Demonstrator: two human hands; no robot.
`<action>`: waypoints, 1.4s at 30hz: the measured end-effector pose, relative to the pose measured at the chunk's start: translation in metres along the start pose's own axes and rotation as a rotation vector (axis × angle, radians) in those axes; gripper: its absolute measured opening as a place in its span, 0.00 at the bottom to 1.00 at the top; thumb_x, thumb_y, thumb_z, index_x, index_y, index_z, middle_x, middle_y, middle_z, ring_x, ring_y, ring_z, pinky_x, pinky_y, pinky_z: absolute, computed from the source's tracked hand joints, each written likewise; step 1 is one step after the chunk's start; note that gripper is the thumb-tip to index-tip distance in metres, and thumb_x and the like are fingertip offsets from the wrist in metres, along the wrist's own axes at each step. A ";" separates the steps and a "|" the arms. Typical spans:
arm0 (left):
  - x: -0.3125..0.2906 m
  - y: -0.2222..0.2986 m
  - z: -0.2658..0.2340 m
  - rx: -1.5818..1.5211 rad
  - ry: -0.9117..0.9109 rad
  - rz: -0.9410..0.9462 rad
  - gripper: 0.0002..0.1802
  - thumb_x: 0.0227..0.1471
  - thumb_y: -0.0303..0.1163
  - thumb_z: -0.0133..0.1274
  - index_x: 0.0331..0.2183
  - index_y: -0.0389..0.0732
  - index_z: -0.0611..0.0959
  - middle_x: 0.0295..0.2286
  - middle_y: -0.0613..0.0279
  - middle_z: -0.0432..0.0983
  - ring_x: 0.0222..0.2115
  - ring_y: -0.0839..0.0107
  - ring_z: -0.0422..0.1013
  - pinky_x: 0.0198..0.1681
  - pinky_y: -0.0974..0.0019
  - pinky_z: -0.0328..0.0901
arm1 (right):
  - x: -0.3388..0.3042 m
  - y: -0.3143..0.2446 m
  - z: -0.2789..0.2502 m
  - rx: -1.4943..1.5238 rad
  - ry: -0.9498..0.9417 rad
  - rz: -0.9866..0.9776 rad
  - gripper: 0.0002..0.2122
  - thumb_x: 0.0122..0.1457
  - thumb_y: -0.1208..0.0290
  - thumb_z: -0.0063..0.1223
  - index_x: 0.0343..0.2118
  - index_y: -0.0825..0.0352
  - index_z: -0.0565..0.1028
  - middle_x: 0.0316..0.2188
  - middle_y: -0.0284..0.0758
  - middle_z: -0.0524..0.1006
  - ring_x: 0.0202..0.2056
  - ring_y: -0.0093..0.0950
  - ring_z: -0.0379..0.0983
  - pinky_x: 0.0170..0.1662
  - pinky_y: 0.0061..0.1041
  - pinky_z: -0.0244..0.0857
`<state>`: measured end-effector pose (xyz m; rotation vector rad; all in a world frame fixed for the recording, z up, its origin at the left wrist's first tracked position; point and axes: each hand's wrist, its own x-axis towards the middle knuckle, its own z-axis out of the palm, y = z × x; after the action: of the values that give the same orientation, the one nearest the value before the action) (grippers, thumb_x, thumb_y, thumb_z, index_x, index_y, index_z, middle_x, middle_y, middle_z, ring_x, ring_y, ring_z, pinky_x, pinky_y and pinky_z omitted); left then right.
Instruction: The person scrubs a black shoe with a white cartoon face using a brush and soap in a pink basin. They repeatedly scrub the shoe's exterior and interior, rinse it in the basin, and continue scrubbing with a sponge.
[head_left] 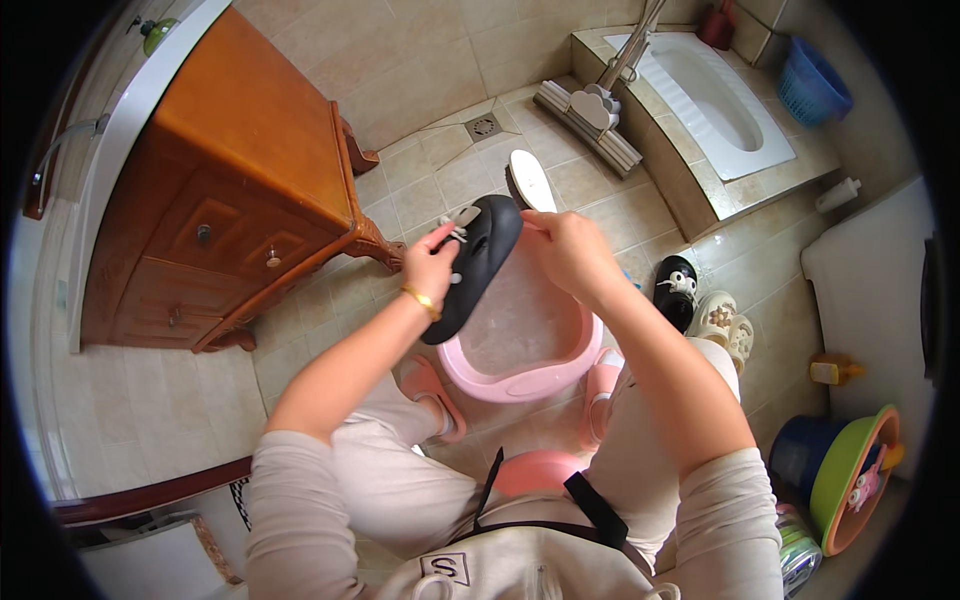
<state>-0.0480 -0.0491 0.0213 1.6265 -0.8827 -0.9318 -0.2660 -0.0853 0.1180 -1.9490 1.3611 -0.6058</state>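
Observation:
My left hand (430, 268) is closed around a black clog (485, 258) with white charms on it, tilted above the left side of a pink basin (520, 385). Cloudy, pale water (520, 320) lies in the basin. My right hand (570, 245) is closed beside the clog's toe, over the basin's far right. From its fingers a white-backed brush (531, 180) with a dark edge points away from me; the grip on its handle is mostly hidden. Another black clog (676, 292) with a white charm stands on the floor to the right, beside cream clogs (713, 316).
A wooden cabinet (250, 130) stands at left. Far off are a floor drain (483, 126), a flat mop (590, 115) and a raised squat toilet (715, 100). Basins (835, 480) and a yellow bottle (835, 369) are at right. My feet in pink slippers (437, 392) flank the basin.

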 end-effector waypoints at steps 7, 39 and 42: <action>-0.034 -0.080 0.094 -0.064 0.208 -0.076 0.19 0.46 0.21 0.54 0.44 0.37 0.79 0.37 0.62 0.75 0.35 0.76 0.69 0.39 0.73 0.64 | 0.002 0.090 0.101 -0.231 -0.195 0.124 0.18 0.56 0.74 0.41 0.50 0.55 0.71 0.39 0.49 0.70 0.39 0.45 0.72 0.42 0.39 0.67; -0.034 -0.175 0.076 0.789 -0.673 -0.448 0.44 0.52 0.36 0.43 0.58 0.77 0.34 0.45 0.43 0.70 0.44 0.48 0.69 0.48 0.51 0.61 | -0.018 0.182 0.271 0.023 -0.154 0.747 0.18 0.56 0.62 0.45 0.48 0.63 0.70 0.40 0.49 0.75 0.45 0.46 0.70 0.48 0.41 0.63; -0.034 -0.195 0.069 0.735 -0.685 -0.450 0.43 0.54 0.38 0.42 0.58 0.77 0.34 0.48 0.39 0.66 0.46 0.46 0.68 0.51 0.51 0.58 | -0.016 0.180 0.277 0.008 -0.242 0.779 0.19 0.56 0.62 0.43 0.47 0.68 0.69 0.40 0.53 0.74 0.45 0.47 0.70 0.48 0.41 0.62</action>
<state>-0.1049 -0.0050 -0.1758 2.2230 -1.4762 -1.6713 -0.1903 -0.0391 -0.2005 -1.2657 1.7759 0.0018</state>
